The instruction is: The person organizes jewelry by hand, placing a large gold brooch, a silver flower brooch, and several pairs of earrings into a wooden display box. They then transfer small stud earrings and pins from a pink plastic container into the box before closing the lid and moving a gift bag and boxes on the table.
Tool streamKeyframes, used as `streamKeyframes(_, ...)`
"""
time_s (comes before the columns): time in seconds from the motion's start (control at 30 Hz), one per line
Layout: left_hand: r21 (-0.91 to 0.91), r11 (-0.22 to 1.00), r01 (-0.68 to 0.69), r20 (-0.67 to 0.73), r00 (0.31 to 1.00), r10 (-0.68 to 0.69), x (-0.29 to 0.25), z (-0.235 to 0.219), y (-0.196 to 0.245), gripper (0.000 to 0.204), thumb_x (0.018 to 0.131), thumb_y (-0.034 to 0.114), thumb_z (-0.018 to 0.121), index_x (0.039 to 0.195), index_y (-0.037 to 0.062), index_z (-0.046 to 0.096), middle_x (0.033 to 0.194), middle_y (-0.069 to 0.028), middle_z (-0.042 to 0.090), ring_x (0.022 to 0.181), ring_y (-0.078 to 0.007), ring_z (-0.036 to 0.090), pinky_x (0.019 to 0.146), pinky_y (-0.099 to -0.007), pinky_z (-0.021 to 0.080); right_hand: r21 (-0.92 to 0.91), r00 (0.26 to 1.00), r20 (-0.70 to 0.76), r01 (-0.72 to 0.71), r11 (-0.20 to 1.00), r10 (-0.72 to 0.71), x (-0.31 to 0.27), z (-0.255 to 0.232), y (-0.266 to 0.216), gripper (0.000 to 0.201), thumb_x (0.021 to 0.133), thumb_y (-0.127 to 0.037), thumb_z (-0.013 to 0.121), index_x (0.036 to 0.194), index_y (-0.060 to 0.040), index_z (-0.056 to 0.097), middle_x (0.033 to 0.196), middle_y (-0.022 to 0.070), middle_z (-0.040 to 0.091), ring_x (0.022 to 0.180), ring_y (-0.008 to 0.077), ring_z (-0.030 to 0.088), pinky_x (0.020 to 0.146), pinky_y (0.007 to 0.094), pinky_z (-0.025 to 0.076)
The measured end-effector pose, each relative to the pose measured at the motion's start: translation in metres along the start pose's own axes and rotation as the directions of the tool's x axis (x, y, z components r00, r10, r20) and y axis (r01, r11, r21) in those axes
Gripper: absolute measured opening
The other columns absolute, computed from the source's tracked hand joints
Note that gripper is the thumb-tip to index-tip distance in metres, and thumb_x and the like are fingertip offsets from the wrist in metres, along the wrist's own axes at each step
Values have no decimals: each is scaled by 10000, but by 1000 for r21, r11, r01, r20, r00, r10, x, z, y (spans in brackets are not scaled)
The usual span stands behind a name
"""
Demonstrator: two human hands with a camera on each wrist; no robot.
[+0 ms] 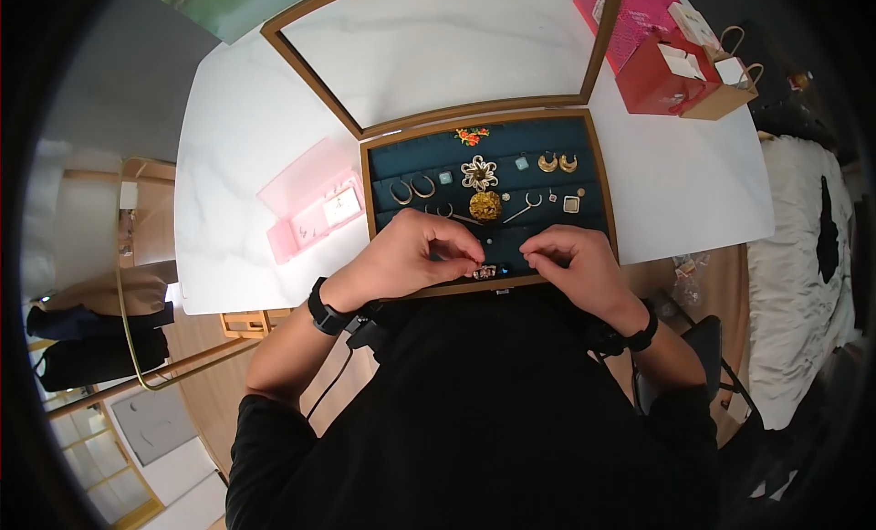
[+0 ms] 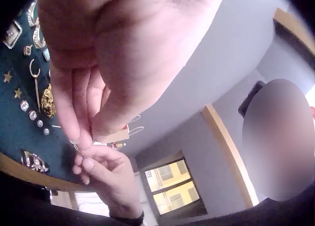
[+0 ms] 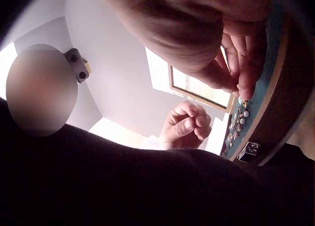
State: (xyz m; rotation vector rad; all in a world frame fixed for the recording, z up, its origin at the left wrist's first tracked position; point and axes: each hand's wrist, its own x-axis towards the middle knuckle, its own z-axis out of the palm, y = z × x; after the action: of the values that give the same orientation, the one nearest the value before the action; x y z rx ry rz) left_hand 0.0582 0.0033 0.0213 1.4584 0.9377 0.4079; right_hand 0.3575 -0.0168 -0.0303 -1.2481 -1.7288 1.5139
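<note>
Both hands are over the near edge of a wooden jewelry case (image 1: 599, 165) lined with dark teal fabric. My left hand (image 1: 408, 254) has thumb and fingertips together, pinching a small silvery piece of jewelry (image 2: 74, 145) mostly hidden by the fingers. Just to its right, my right hand (image 1: 577, 263) has thumb and index finger drawn together low over the lining; I cannot tell whether anything is between them. Close under the left fingertips lies a dark jeweled piece (image 1: 485, 272). Behind the hands sit a gold round brooch (image 1: 485, 206), a flower brooch (image 1: 479, 172) and gold earrings (image 1: 557, 163).
The framed glass lid (image 1: 356, 128) stands raised behind the case. A pink box (image 1: 315, 221) lies open at the left on the white marbled table (image 1: 680, 178). Red and brown paper bags (image 1: 671, 78) stand at the back right.
</note>
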Motion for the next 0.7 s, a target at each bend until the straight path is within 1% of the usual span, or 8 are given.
streamKeyframes(0.03, 139, 990, -24, -18, 999, 27, 2, 2, 3, 135, 995, -74, 793, 1112, -14, 821, 1047, -83, 833, 1035, -166, 814, 887, -306, 659, 27, 999, -21, 35, 999, -35, -1, 1, 2, 142, 1012, 30, 766, 1146, 26, 812, 1026, 78, 808, 910, 117, 779, 803, 264, 606)
streamKeyframes(0.07, 143, 989, -26, -13, 1000, 28, 5, 2, 4, 135, 995, -74, 793, 1112, -14, 821, 1047, -83, 833, 1035, -166, 814, 887, -306, 659, 53, 997, -42, 70, 996, -68, -1, 1, 3, 148, 1006, 15, 776, 1148, 12, 819, 1001, 85, 812, 854, 121, 775, 760, 273, 602)
streamKeyframes(0.13, 259, 963, -77, -30, 996, 88, 10, 4, 0, 112, 991, -80, 780, 1082, -23, 808, 1025, -82, 832, 1006, -161, 813, 868, -297, 662, 27, 997, -44, 72, 997, -71, -3, -1, 0, 147, 1005, 16, 776, 1146, 12, 817, 1000, 88, 808, 846, 129, 775, 754, 275, 601)
streamKeyframes(0.27, 242, 968, -66, -90, 992, 90, 22, 3, -9, 92, 971, -69, 797, 1049, -20, 800, 1001, -89, 821, 954, -194, 814, 827, -307, 650, -41, 991, -66, 117, 992, -119, -4, -3, 2, 139, 1006, 17, 772, 1139, 10, 812, 1002, 97, 798, 829, 149, 777, 739, 281, 598)
streamKeyframes(0.33, 438, 877, -198, -69, 965, 252, 28, 2, -5, 98, 948, -54, 818, 1032, -5, 803, 966, -92, 804, 915, -237, 809, 790, -337, 633, -38, 990, -73, 115, 993, -118, -5, -4, 2, 138, 1007, 18, 771, 1138, 8, 812, 1001, 96, 797, 827, 153, 777, 737, 284, 599)
streamKeyframes(0.43, 474, 854, -214, -78, 956, 282, 34, 4, -3, 107, 927, -33, 839, 1021, 10, 812, 951, -93, 794, 893, -268, 799, 772, -361, 620, -46, 989, -78, 119, 992, -122, -6, -4, 2, 140, 1007, 17, 770, 1140, 5, 811, 1002, 95, 797, 825, 157, 777, 735, 286, 599)
streamKeyframes(0.53, 474, 858, -197, -48, 967, 249, 40, 7, -7, 112, 917, -37, 843, 1017, 5, 814, 962, -105, 806, 901, -278, 804, 783, -361, 627, -57, 987, -83, 134, 989, -138, -7, -3, 4, 143, 1007, 16, 770, 1143, 4, 810, 1003, 95, 796, 823, 161, 778, 736, 289, 601)
streamKeyframes(0.7, 521, 827, -210, -11, 968, 252, 50, 14, -13, 120, 907, -33, 839, 1018, 6, 817, 967, -125, 816, 919, -298, 810, 803, -379, 636, -52, 983, -102, 151, 987, -156, -8, -3, 4, 141, 1005, 13, 772, 1141, 1, 809, 1004, 98, 795, 822, 171, 780, 738, 294, 604)
